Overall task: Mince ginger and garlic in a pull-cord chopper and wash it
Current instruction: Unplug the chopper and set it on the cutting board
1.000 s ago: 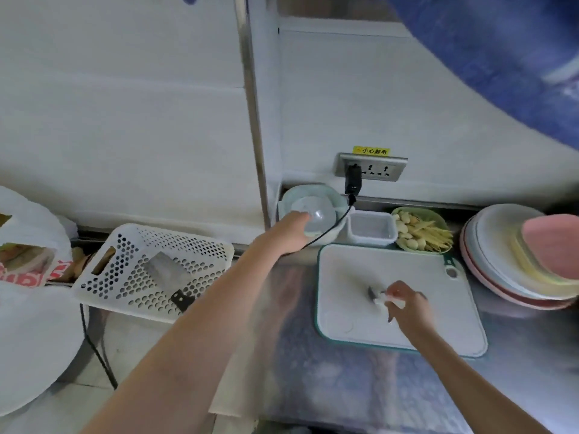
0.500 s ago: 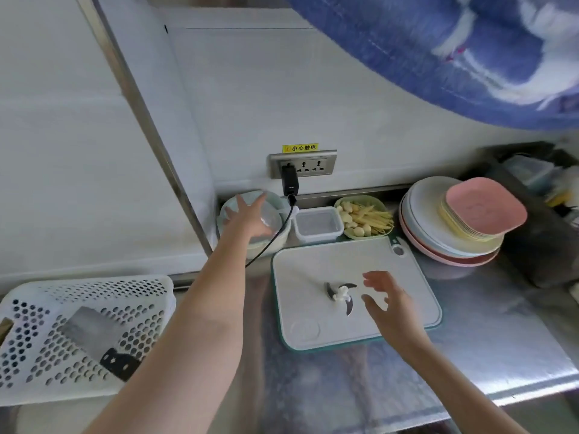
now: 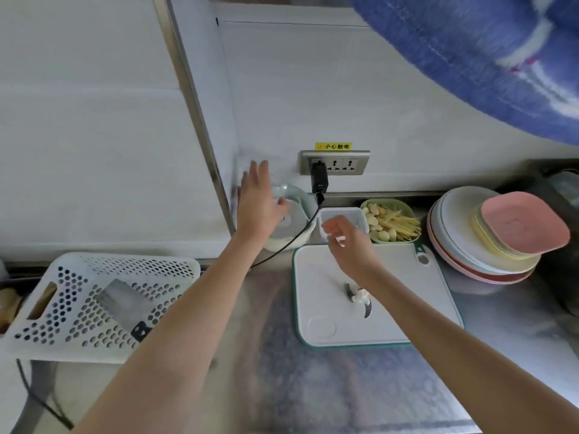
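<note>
The chopper's bowl (image 3: 293, 223), pale with a clear lid part, stands at the back against the wall. My left hand (image 3: 258, 198) reaches over it with fingers spread and straight, holding nothing. The chopper's blade piece (image 3: 360, 298) lies on the white cutting board (image 3: 326, 296). My right hand (image 3: 347, 242) hovers above the board's far edge, fingers loosely curled and empty, near a small clear box (image 3: 355, 216). A green dish (image 3: 391, 225) holds garlic cloves and ginger strips.
A stack of plates (image 3: 488, 236) stands at the right. A white perforated basket (image 3: 94, 305) with a cleaver (image 3: 125, 308) sits at the left. A black plug and cord (image 3: 319, 183) hang from the wall socket across the chopper bowl. Blue cloth hangs at the upper right.
My right hand has let go of the blade piece and moved up toward the clear box. My left hand has lifted and spread over the chopper bowl. The camera has swung.
</note>
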